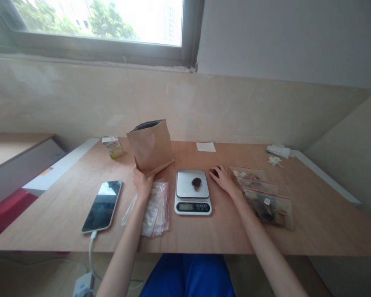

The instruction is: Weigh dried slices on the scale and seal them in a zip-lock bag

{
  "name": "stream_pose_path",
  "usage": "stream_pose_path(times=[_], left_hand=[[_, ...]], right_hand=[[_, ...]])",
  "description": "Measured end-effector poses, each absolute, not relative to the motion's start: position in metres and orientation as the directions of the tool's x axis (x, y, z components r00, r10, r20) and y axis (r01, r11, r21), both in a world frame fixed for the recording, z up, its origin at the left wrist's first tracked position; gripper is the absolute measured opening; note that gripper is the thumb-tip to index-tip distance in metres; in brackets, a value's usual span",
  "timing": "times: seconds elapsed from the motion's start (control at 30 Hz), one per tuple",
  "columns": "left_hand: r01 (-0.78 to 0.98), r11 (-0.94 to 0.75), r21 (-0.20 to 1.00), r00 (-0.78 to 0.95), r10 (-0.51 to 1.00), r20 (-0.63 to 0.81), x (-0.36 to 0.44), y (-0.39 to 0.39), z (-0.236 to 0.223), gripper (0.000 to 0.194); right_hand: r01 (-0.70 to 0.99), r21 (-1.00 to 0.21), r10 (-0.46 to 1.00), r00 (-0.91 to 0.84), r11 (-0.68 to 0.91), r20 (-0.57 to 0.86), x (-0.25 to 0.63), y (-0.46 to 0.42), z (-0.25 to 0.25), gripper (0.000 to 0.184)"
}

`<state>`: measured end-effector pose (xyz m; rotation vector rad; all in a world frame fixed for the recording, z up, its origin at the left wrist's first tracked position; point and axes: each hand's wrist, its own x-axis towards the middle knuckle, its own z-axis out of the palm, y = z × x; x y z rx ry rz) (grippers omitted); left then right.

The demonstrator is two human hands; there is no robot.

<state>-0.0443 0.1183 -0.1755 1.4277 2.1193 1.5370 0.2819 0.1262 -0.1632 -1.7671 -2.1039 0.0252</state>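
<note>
My left hand (142,181) grips the lower left corner of a brown kraft paper pouch (151,146), which stands upright with its top open and a dark lining showing. Right of it is a white kitchen scale (193,206) with a metal plate; on the plate lies a dark brown, rough-edged dried piece (196,183). My right hand (223,179) rests on the table beside the scale, its fingers around a second dark piece (215,172). Under my left wrist lie clear zip bags (156,210) with red seal lines.
Several filled, labelled zip bags (267,206) lie on the right. A phone (102,206) with a charging cable (92,251) lies on the left. Further back are a small carton (113,147), a white paper (205,147) and crumpled white tissue (278,152).
</note>
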Motion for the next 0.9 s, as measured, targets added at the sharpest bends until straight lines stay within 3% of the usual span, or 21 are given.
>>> stream_pose_path(times=[0.2, 0.33, 0.43, 0.5, 0.6, 0.73, 0.9], left_hand=[[0.503, 0.095, 0.859, -0.576, 0.778, 0.252, -0.047, 0.118, -0.182, 0.042], [0.48, 0.105, 0.871, -0.585, 0.779, 0.228, -0.047, 0.114, -0.181, 0.03], [0.461, 0.1, 0.882, -0.581, 0.785, 0.215, -0.047, 0.113, -0.18, 0.028], [0.452, 0.099, 0.886, -0.578, 0.79, 0.207, -0.047, 0.113, -0.179, 0.028], [0.445, 0.105, 0.889, -0.578, 0.792, 0.196, -0.047, 0.113, -0.179, 0.029], [0.439, 0.101, 0.893, -0.575, 0.795, 0.193, -0.048, 0.113, -0.18, 0.031], [0.431, 0.094, 0.898, -0.572, 0.797, 0.191, -0.047, 0.112, -0.18, 0.03]], right_hand=[[0.935, -0.309, 0.934, -0.055, 0.172, 0.352, 0.285, 0.109, -0.165, 0.023], [0.903, -0.401, 0.925, 0.009, 0.156, 0.379, 0.279, 0.105, -0.149, 0.026], [0.764, -0.585, 0.912, -0.011, 0.272, 0.409, 0.25, 0.108, -0.128, 0.026], [0.642, -0.633, 0.888, -0.183, 0.433, 0.422, 0.224, 0.113, -0.117, 0.024], [0.633, -0.547, 0.837, -0.413, 0.548, 0.36, 0.194, 0.121, -0.111, 0.022], [0.766, -0.337, 0.836, -0.478, 0.547, 0.27, 0.181, 0.121, -0.11, 0.024], [0.748, -0.24, 0.769, -0.513, 0.618, 0.382, 0.174, 0.098, -0.115, 0.033]])
